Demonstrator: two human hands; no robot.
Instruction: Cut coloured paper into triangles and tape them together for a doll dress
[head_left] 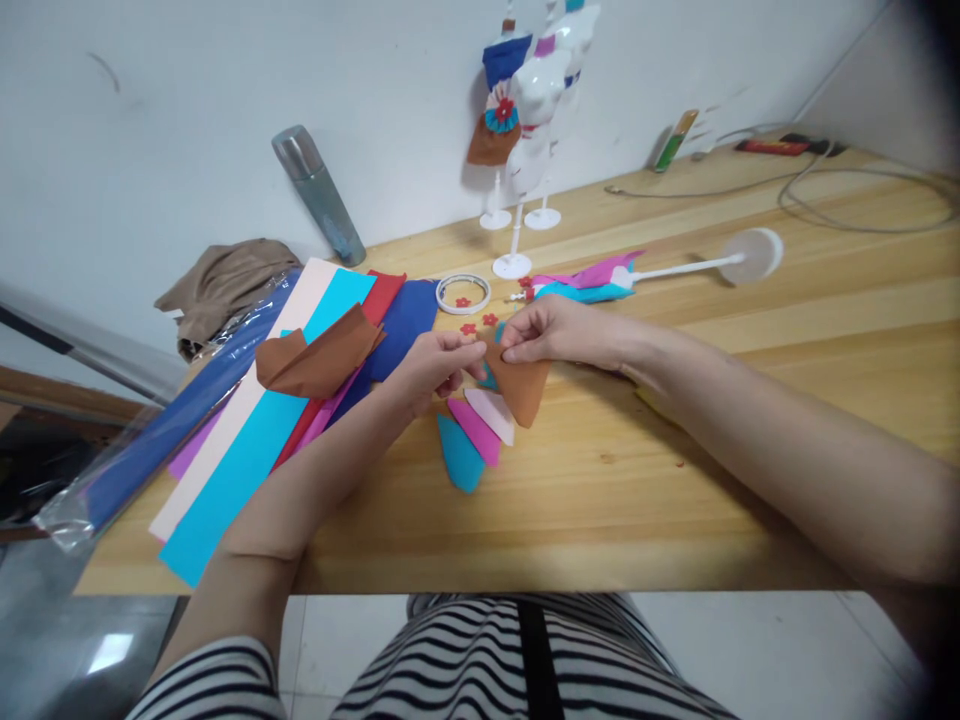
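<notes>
My right hand (551, 330) pinches a cut piece of brown crepe paper (525, 388) by its upper part, above the table. At that piece's left edge, the thumb and fingertips of my left hand (448, 362) are closed together; their exact grip is partly hidden. Just below lie a pale pink paper piece (491, 414), a magenta paper piece (475, 432) and a teal paper piece (460, 455), overlapping like a fan. Several small red flowers (490, 320) are scattered beyond my hands, near a roll of white tape (441, 300).
Coloured paper strips (262, 440) and a folded brown sheet (322, 355) are stacked at left. White mannequin stands (517, 235) rise at the back; a dressed mannequin (589, 280) lies on its side. A flask (319, 195) stands by the wall, a cable (787, 190) at right.
</notes>
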